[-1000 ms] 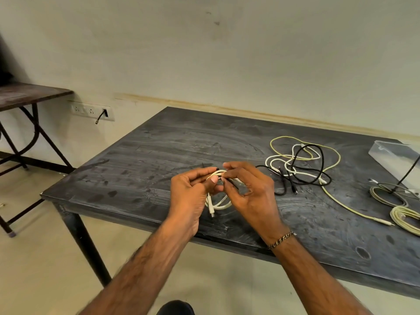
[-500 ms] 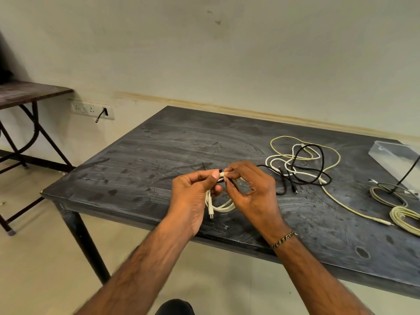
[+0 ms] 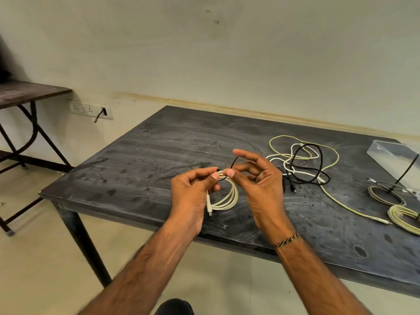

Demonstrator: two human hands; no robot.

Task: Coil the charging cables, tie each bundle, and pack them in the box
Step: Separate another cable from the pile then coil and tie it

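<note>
— The counter (image 3: 159, 155)?
— Dark, matt, scuffed and streaked with pale smears.
— And the coiled cable (image 3: 229, 198)?
— Smooth cream plastic, faint sheen. The box (image 3: 386, 153) looks like clear, glossy plastic; the bracelet (image 3: 286, 239) is braided cord.

bare table (image 3: 159, 155) left; loose cables (image 3: 302, 162) and box (image 3: 386, 153) crowd right.

Bare workroom — worn table (image 3: 172, 142), wall sockets (image 3: 91, 109)
</note>
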